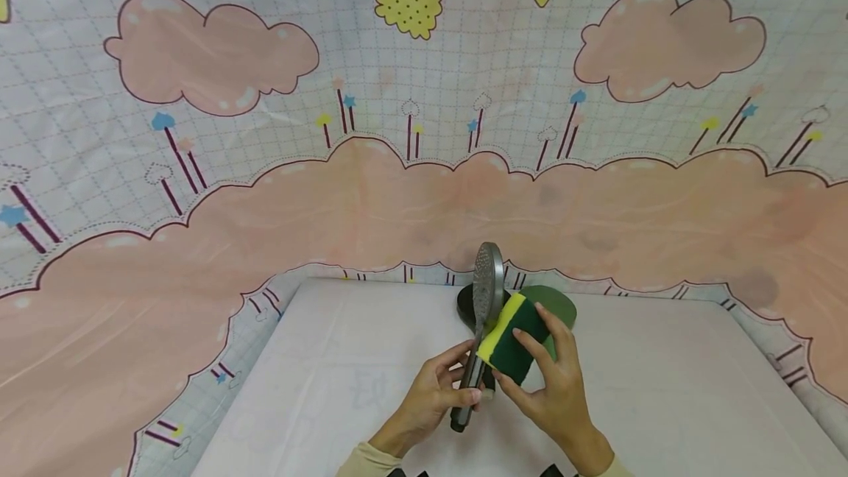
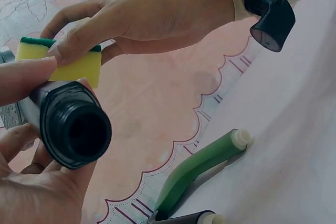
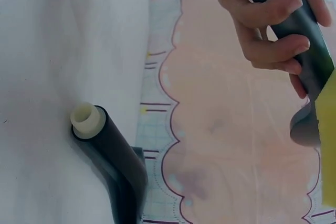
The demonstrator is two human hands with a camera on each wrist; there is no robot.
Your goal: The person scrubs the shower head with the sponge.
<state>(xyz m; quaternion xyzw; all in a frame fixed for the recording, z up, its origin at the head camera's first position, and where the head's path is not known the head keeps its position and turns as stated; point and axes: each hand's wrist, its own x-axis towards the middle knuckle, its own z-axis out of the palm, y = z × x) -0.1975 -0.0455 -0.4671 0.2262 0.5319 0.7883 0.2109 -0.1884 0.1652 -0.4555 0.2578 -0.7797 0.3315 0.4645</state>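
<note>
My left hand (image 1: 427, 396) grips the dark handle of a grey shower head (image 1: 489, 282), its round spray face raised. In the left wrist view the handle's open threaded end (image 2: 79, 129) points at the camera. A sponge (image 1: 520, 337) with a yellow body and dark green scouring side is pinched in my right hand (image 1: 559, 392), fingers spread over the green side. Its yellow side lies right at the shower head's neck. In the right wrist view only part of the yellow sponge (image 3: 328, 145) shows, beside the handle, and the right hand is out of sight.
Behind my hands, a black shower head (image 1: 466, 308) and a green shower head (image 1: 559, 305) lie on the white table (image 1: 318, 359), partly hidden. Their handles point toward me. A patterned cloth (image 1: 397, 205) with pink clouds rises behind the table's far edge.
</note>
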